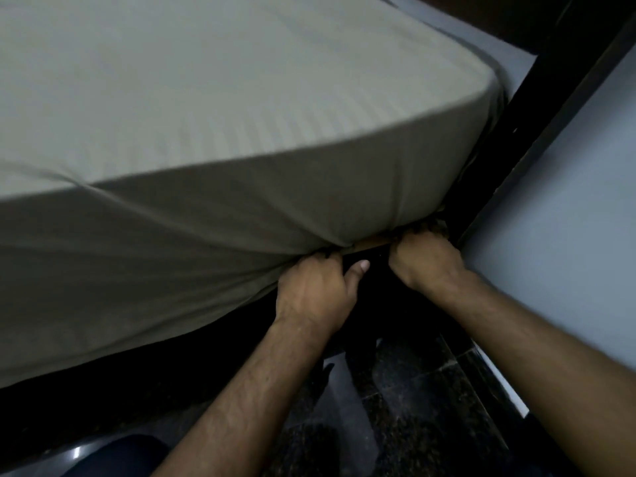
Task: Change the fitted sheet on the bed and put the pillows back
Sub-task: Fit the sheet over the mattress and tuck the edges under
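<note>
Fitted sheet (213, 108), pale and faintly striped, is being stretched over the mattress corner nearest the camera, its top lying smooth while its side is being drawn into folds. The gathered hem is being gripped by the left hand (315, 290) and the right hand (425, 259), fingers curled into the cloth at the lower edge. Tucking is judged as being finished here; other corners cannot be told. Pillows are not being shown, and no containers are being seen.
</note>
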`<state>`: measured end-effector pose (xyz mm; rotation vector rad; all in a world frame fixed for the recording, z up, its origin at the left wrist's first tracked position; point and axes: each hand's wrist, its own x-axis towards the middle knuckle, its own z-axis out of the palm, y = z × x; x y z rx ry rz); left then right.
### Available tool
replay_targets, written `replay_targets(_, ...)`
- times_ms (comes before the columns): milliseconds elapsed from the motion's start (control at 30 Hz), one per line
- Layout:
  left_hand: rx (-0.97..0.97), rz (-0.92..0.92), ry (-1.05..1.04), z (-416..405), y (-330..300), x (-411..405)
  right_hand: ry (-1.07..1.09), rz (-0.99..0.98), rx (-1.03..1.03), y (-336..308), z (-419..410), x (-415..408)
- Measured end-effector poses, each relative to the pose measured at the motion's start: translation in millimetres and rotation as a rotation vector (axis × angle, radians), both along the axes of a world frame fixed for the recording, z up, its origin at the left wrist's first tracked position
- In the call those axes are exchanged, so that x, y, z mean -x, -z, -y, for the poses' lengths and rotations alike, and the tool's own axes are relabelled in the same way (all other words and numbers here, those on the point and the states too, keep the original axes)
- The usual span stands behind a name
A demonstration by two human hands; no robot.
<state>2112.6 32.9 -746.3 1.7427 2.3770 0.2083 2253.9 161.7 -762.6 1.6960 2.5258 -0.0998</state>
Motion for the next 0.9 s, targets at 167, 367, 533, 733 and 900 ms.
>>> replay_targets(167, 0.023, -0.061, 0.079, 2, 0, 3, -0.068, 0.071, 0.0, 8, -11, 7)
replay_targets(367, 0.026, -0.039, 0.175, 9, -3, 13, -0.156, 0.008, 0.142, -2, -10, -25)
replay_targets(533, 0.02, -0.039, 0.271, 14, 14, 21, -0.233, -0.023, 0.142, -7, -14, -30)
replay_targets(733, 0.007, -0.023, 0.4, 21, 18, 33, -0.123, -0.073, 0.003, 0, -20, -10)
replay_targets(900, -0.072, 0.061, 0.154, 48, -9, 50, -0.072, -0.025, 0.048, -20, 21, 13)
